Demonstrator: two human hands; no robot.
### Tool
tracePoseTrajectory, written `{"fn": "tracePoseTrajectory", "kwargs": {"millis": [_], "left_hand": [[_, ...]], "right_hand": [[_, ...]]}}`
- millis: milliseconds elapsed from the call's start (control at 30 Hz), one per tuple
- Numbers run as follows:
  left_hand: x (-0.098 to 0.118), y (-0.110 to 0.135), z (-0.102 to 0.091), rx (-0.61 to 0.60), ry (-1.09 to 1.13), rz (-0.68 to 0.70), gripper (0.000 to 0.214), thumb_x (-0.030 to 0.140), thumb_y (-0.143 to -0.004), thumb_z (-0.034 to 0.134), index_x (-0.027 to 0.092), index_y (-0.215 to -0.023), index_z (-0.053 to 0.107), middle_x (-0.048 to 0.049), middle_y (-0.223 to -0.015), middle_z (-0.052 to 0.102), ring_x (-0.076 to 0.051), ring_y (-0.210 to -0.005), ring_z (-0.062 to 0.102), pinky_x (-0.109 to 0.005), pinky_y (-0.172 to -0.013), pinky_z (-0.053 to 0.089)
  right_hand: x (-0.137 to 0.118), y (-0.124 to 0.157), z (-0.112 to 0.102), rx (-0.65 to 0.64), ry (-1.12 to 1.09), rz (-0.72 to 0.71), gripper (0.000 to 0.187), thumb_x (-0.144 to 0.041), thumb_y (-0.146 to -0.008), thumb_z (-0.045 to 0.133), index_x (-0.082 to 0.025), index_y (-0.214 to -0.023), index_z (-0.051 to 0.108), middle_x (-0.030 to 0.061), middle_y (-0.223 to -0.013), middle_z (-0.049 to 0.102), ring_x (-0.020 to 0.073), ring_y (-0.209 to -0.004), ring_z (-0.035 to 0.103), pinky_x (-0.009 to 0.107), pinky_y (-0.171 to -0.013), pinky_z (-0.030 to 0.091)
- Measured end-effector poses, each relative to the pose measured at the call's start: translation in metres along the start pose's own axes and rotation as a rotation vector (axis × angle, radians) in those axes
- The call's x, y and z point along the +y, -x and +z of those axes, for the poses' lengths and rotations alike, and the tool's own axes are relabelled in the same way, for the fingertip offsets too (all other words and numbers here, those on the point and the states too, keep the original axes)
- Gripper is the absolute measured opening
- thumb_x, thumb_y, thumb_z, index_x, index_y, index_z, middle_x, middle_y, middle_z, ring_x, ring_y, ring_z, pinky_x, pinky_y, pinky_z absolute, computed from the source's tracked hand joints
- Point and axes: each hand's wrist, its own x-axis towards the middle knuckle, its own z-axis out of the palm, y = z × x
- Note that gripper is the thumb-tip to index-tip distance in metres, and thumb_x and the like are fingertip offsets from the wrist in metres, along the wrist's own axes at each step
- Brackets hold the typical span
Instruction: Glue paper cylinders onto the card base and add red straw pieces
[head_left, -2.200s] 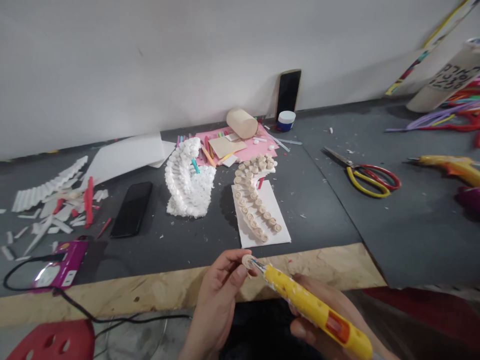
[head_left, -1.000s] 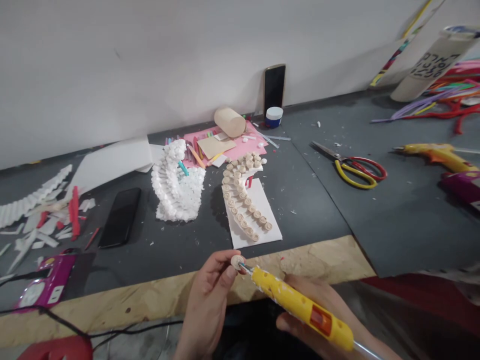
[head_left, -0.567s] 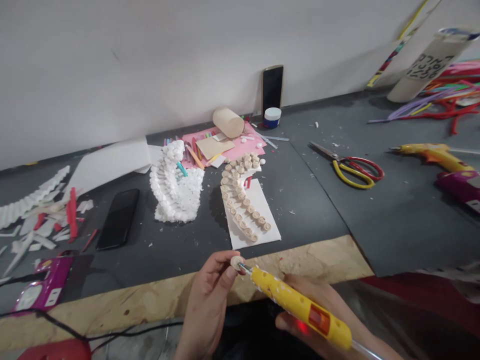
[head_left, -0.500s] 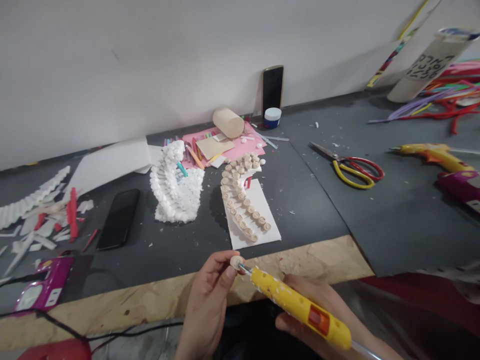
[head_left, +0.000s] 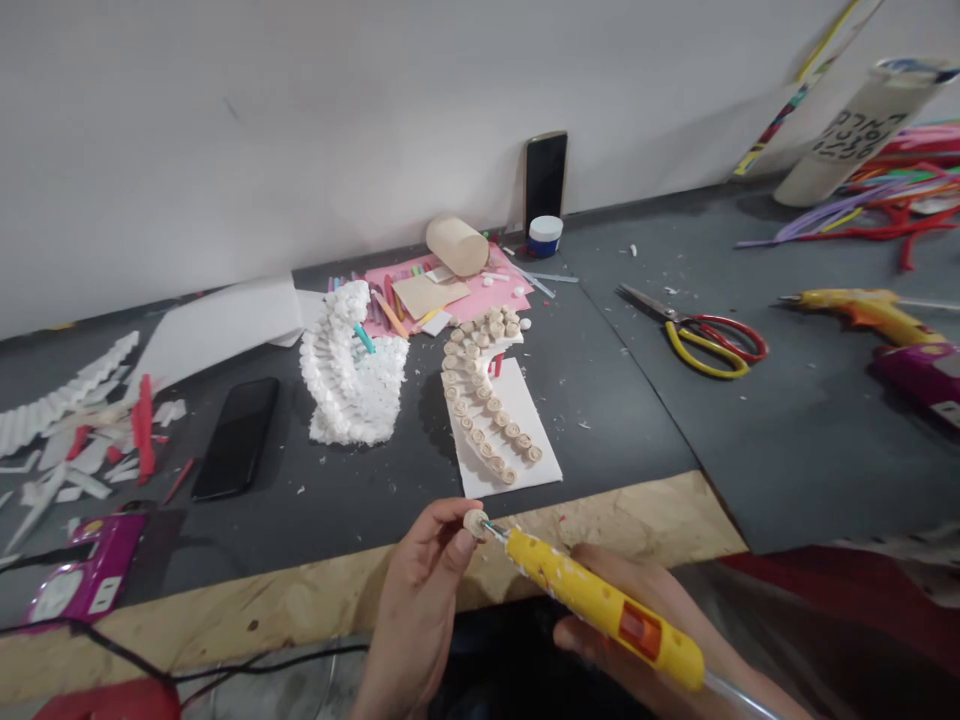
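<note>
Between the thumb and fingers of my left hand (head_left: 424,590) is a small beige paper coil (head_left: 474,521). A yellow hot glue gun (head_left: 592,600) with a clear glue stick at its back is gripped by my right hand (head_left: 637,600), whose fingers are partly hidden behind it. The gun's metal nozzle touches or nearly touches the coil. Just beyond my hands, a curved staircase model (head_left: 487,400) edged with similar beige coils stands on a white board (head_left: 536,440). Left of it sits a white curved stair model (head_left: 345,370) with a rough, crumbly surface.
A black phone (head_left: 236,438) lies left, near white and red scraps (head_left: 90,450) and a purple device (head_left: 90,570). Scissors (head_left: 694,335), a second glue gun (head_left: 862,305) and coloured strips (head_left: 885,200) lie right. Another phone (head_left: 546,175) leans against the wall behind a small jar (head_left: 544,235).
The glue gun has shifted very slightly to the right, its nozzle still at the coil. My left hand keeps its hold, and the things on the table have not moved.
</note>
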Motion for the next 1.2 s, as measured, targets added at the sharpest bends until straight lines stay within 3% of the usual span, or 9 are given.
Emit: {"fn": "tracePoseTrajectory", "kwargs": {"millis": [200,467,667,833,1033,1200], "left_hand": [[0.0,-0.001,0.001,0.008,0.016,0.0,0.037,0.048,-0.073,0.081,0.021,-0.096,0.072,-0.0037,-0.09,0.068,-0.018,-0.09,0.06,-0.029,-0.086,0.046],[-0.001,-0.001,0.003,-0.024,-0.011,-0.01,0.038,0.048,-0.073,0.081,0.02,-0.096,0.072,-0.0055,-0.093,0.071,-0.017,-0.089,0.06,-0.026,-0.083,0.045],[-0.001,0.0,0.003,-0.036,-0.01,-0.019,0.037,0.048,-0.073,0.081,0.02,-0.096,0.071,-0.005,-0.092,0.07,-0.017,-0.089,0.06,-0.026,-0.083,0.045],[0.0,-0.001,0.002,-0.013,-0.003,-0.019,0.04,0.05,-0.072,0.081,0.02,-0.096,0.071,-0.0058,-0.094,0.071,-0.018,-0.09,0.06,-0.027,-0.082,0.045],[0.0,0.0,0.003,-0.03,-0.011,-0.014,0.038,0.049,-0.074,0.08,0.02,-0.097,0.071,-0.0061,-0.094,0.071,-0.019,-0.091,0.061,-0.028,-0.083,0.046],[-0.001,-0.001,0.002,-0.009,0.02,-0.01,0.035,0.047,-0.075,0.08,0.021,-0.097,0.071,-0.0036,-0.092,0.069,-0.016,-0.091,0.06,-0.026,-0.084,0.045]], "right_hand": [[0.001,0.001,0.0,-0.001,0.01,-0.058,0.031,-0.033,-0.078,0.073,-0.02,-0.066,0.049,-0.0053,-0.061,0.053,0.0079,-0.052,0.047,0.021,-0.05,0.034],[0.005,-0.003,0.005,0.002,-0.03,0.01,0.028,-0.034,-0.077,0.073,-0.02,-0.066,0.051,-0.0048,-0.061,0.054,0.0086,-0.052,0.048,0.021,-0.051,0.036],[0.023,-0.008,0.017,0.053,0.08,-0.026,0.036,-0.043,-0.072,0.074,-0.02,-0.061,0.049,-0.0045,-0.052,0.052,0.007,-0.044,0.042,0.021,-0.042,0.028],[0.014,-0.002,0.006,0.011,0.038,-0.078,0.04,-0.053,-0.084,0.065,-0.02,-0.066,0.052,-0.0034,-0.057,0.055,0.0079,-0.049,0.047,0.022,-0.049,0.034],[0.005,-0.001,-0.001,-0.007,0.037,-0.03,0.031,-0.041,-0.082,0.07,-0.02,-0.068,0.053,-0.0034,-0.061,0.059,0.0089,-0.052,0.052,0.021,-0.05,0.036],[0.001,0.0,-0.005,-0.001,-0.003,0.001,0.034,-0.044,-0.082,0.068,-0.021,-0.066,0.049,-0.0039,-0.059,0.055,0.009,-0.049,0.047,0.022,-0.048,0.034]]}}
